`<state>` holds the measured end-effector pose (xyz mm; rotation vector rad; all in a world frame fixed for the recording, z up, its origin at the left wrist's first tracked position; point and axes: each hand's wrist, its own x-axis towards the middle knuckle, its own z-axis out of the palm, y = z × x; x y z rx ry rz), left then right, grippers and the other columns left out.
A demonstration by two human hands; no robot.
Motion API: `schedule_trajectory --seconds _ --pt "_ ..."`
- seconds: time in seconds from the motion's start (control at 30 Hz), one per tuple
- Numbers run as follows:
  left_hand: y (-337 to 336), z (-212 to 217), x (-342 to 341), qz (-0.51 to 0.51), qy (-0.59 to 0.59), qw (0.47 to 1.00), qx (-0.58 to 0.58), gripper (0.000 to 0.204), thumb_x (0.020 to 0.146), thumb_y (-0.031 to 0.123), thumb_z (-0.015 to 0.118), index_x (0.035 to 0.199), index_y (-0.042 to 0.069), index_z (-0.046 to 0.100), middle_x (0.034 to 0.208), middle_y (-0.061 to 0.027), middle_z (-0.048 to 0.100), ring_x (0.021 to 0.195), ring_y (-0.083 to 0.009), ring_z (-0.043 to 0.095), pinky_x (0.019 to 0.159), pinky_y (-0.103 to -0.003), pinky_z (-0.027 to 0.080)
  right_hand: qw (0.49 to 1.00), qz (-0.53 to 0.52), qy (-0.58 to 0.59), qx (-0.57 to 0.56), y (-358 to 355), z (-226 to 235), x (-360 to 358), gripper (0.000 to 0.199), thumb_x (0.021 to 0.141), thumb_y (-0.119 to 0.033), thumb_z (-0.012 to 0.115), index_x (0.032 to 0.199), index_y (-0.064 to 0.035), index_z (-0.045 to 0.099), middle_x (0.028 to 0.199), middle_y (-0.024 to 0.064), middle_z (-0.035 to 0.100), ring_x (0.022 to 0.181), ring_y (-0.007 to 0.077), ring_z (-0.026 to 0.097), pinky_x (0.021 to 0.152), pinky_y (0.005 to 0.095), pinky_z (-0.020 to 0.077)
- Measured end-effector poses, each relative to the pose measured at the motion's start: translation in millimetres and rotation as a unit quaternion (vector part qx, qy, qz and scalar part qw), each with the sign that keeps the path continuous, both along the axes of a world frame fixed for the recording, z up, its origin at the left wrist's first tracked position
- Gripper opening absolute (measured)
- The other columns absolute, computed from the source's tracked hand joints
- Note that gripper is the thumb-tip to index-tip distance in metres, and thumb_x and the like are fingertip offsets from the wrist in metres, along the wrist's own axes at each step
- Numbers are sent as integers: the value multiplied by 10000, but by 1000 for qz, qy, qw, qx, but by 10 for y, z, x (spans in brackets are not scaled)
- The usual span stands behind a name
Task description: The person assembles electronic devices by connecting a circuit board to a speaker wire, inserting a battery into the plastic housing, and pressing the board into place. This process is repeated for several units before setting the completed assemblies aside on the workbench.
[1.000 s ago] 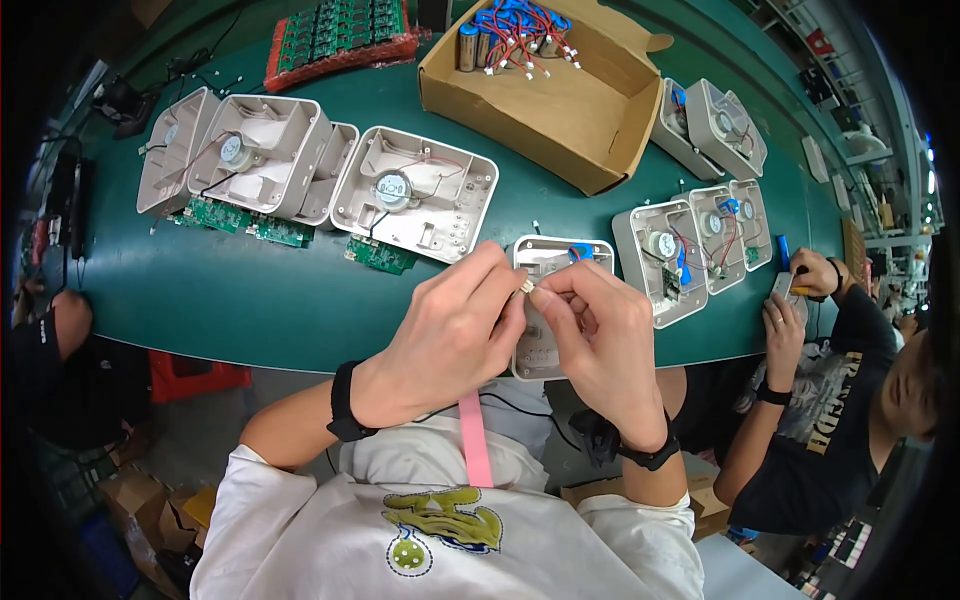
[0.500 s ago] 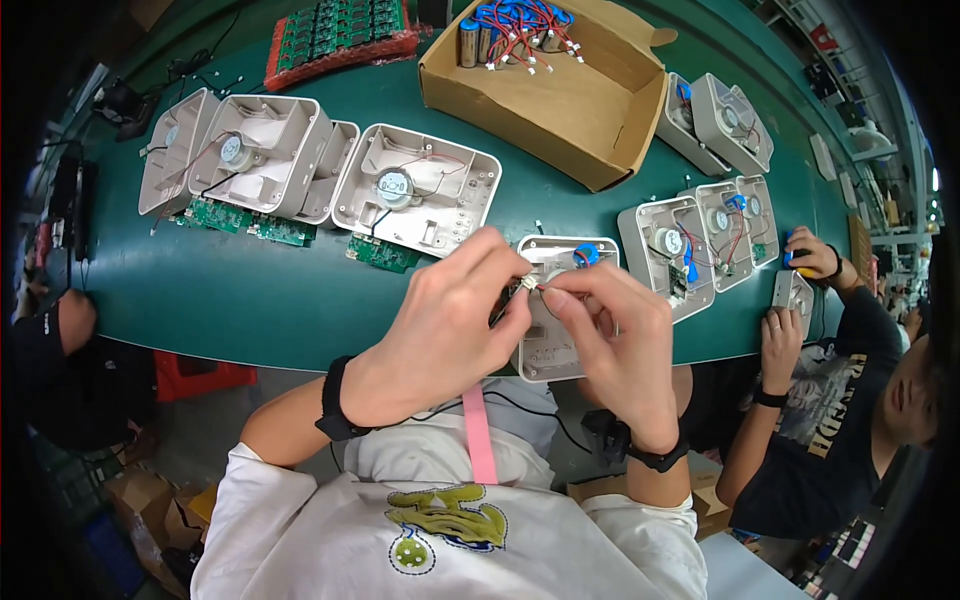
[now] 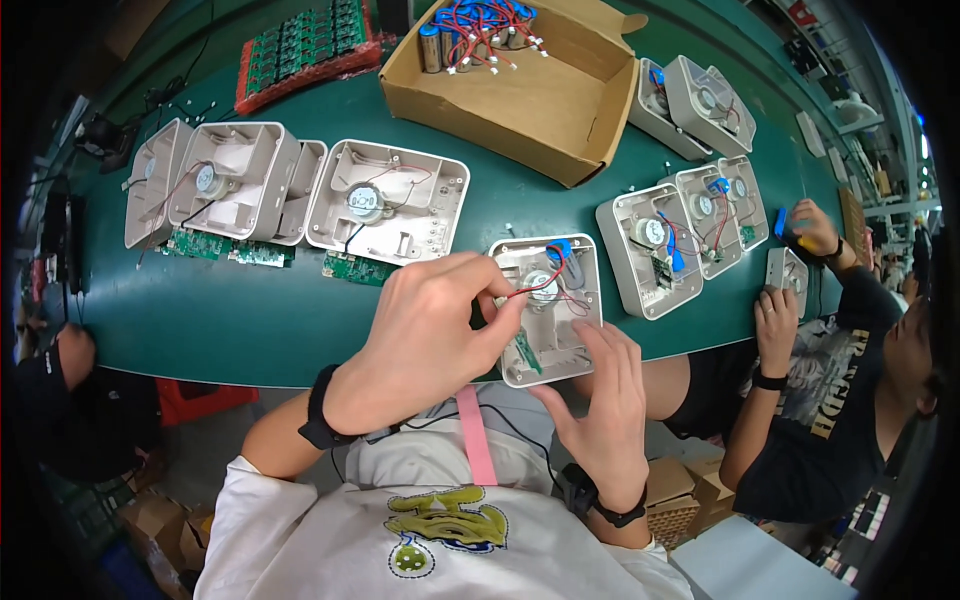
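My left hand (image 3: 430, 315) is closed, thumb and forefinger pinching the end of a red wire (image 3: 522, 291) at a small white connector. That wire runs over to a blue-wrapped battery (image 3: 558, 250) in the top corner of a light grey plastic housing (image 3: 591, 262). Inside the housing are a round silver motor (image 3: 541, 287) and, near my left fingertips, a small green circuit board (image 3: 527, 352), partly hidden. My right hand (image 3: 605, 405) is open, fingers apart, beside the housing's lower right edge. Whether its fingertips touch the rim I cannot tell.
Left stand several similar housings (image 3: 385, 155) with green boards (image 3: 355, 268) by them. Behind is a cardboard box (image 3: 500, 110) of wired batteries; a stack of green boards (image 3: 305, 50) lies far left. More housings (image 3: 652, 250) stand right, where a co-worker's hands (image 3: 777, 325) handle another.
My right hand has let go of the wire and moved down, its fingers spreading. My left hand has shifted slightly left and down. The view has moved a little.
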<state>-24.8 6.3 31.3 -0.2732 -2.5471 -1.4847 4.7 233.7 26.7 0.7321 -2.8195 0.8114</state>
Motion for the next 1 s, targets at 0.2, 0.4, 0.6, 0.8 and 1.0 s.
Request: schedule_trajectory --seconds 0.2,0.4,0.6,0.8,1.0 --pt "326 -162 208 88 64 992 -57 96 864 22 822 846 16 728 661 -46 567 491 -185 526 462 -341 386 999 -30 7 -7 -103 -119 69 775 684 -77 945 1364 6 582 1212 137 687 1158 403 622 953 478 524" --pt "480 -305 349 135 144 975 -106 111 843 -8 844 825 25 739 623 -24 509 447 -158 442 437 -315 317 996 -72 29 -35 -210 -196 161 754 718 -118 918 1378 16 578 1243 155 658 1215 417 602 977 507 480" --pt "459 -394 380 140 153 969 -132 93 836 -22 837 867 29 765 611 -20 488 451 -165 447 441 -334 318 993 -101 48 -44 -361 -173 167 745 740 -128 882 1394 31 560 1321 197 612 1279 458 566 1016 556 449" --pt "586 -291 508 77 160 960 -215 141 853 59 829 986 39 788 661 -15 564 486 -185 512 482 -324 397 989 -126 76 23 -311 -333 97 714 756 -145 857 1382 27 559 1470 279 492 1381 525 465 1061 591 418" --pt "417 -53 463 -24 137 981 -132 149 848 3 807 996 15 799 637 -24 557 482 -181 511 476 -312 388 986 -134 100 -10 -175 -292 -33 711 728 -194 882 1349 -7 591 1576 306 409 1425 530 412 1071 596 405"
